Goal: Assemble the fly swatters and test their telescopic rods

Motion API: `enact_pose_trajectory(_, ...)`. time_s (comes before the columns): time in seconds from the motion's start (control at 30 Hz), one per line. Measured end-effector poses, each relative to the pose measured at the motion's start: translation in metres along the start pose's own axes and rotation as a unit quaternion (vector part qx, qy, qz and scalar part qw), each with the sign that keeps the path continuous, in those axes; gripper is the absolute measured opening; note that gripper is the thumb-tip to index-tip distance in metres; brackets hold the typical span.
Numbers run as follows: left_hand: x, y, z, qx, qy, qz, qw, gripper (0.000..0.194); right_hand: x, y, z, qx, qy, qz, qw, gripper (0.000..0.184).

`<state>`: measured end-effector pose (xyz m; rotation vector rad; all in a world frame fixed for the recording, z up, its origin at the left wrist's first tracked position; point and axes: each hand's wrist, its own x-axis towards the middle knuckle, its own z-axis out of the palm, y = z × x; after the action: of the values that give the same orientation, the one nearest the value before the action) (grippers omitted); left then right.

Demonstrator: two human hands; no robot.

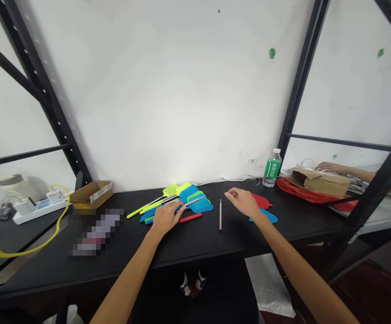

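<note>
My left hand is closed over the handles of a pile of fly swatters, with a thin metal rod between its thumb and fingers. The rod's far end lies across a blue mesh swatter head. Yellow-green and blue handles fan out to the left. Below the rod lies a short red handle. A separate metal rod rests upright in view between my hands. My right hand hovers beside it, fingers loosely bent with nothing visible in them. Near its wrist lie red and blue swatter heads, partly hidden.
At the back right stands a water bottle; beyond it a cardboard box sits on red plastic. On the left are an open carton, a power strip and a yellow cable. Black shelf posts flank the table. Another person's hand shows far right.
</note>
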<state>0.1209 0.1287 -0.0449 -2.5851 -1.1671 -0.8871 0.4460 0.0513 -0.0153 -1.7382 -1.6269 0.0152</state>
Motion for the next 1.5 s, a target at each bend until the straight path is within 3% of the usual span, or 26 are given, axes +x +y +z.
enact_pose_trajectory(0.1, 0.000, -0.001, -0.001, -0.005, 0.004, -0.003, 1.000, 0.043, -0.023, 0.030, -0.037, -0.132, 0.006, 0.118, 0.984, 0.050)
enact_pose_trajectory(0.2, 0.000, -0.001, -0.001, -0.015, -0.002, -0.005, 1.000, 0.042, -0.048, 0.058, -0.054, -0.208, -0.041, 0.182, 0.960, 0.078)
enact_pose_trajectory(0.3, -0.001, -0.001, -0.001, -0.021, -0.005, -0.008, 1.000, 0.041, -0.064, 0.076, -0.053, -0.240, -0.080, 0.193, 0.948, 0.096)
enact_pose_trajectory(0.47, -0.001, 0.000, -0.002, -0.023, -0.006, -0.013, 1.000, 0.042, -0.059, 0.084, -0.043, -0.215, -0.101, 0.186, 0.953, 0.104)
enact_pose_trajectory(0.6, -0.001, 0.001, -0.003, -0.030, -0.008, -0.013, 0.999, 0.043, -0.049, 0.086, -0.034, -0.123, -0.151, 0.177, 0.965, 0.091)
enact_pose_trajectory(0.73, -0.001, 0.001, -0.004, -0.040, -0.009, -0.009, 0.999, 0.042, -0.044, 0.082, -0.027, 0.016, -0.120, 0.158, 0.980, 0.076)
enact_pose_trajectory(0.83, 0.000, 0.000, -0.004, -0.043, -0.010, -0.007, 0.999, 0.041, -0.036, 0.067, -0.026, 0.163, -0.104, 0.130, 0.972, 0.068)
enact_pose_trajectory(1.0, 0.000, -0.002, -0.002, -0.038, -0.004, -0.013, 0.999, 0.041, -0.003, 0.020, -0.015, 0.352, -0.064, 0.162, 0.920, 0.061)
enact_pose_trajectory(1.1, -0.001, -0.003, -0.003, -0.034, -0.004, -0.016, 0.999, 0.041, 0.024, -0.006, 0.006, 0.500, -0.066, 0.145, 0.851, 0.046)
enact_pose_trajectory(1.17, -0.001, -0.004, -0.003, -0.032, -0.002, -0.019, 0.999, 0.040, 0.041, -0.016, 0.026, 0.539, -0.053, 0.150, 0.827, 0.046)
enact_pose_trajectory(1.27, -0.001, -0.004, -0.004, -0.036, 0.003, -0.020, 0.999, 0.040, 0.053, -0.019, 0.057, 0.509, -0.026, 0.180, 0.841, 0.050)
enact_pose_trajectory(1.33, -0.001, -0.004, -0.004, -0.038, 0.004, -0.018, 0.999, 0.040, 0.054, -0.016, 0.073, 0.452, 0.013, 0.197, 0.870, 0.051)
enact_pose_trajectory(1.43, 0.000, -0.004, -0.003, -0.035, 0.001, -0.016, 0.999, 0.040, 0.049, -0.008, 0.085, 0.352, 0.086, 0.158, 0.918, 0.048)
enact_pose_trajectory(1.5, 0.000, -0.004, -0.003, -0.032, 0.002, -0.017, 0.999, 0.039, 0.045, -0.005, 0.084, 0.308, 0.110, 0.134, 0.935, 0.045)
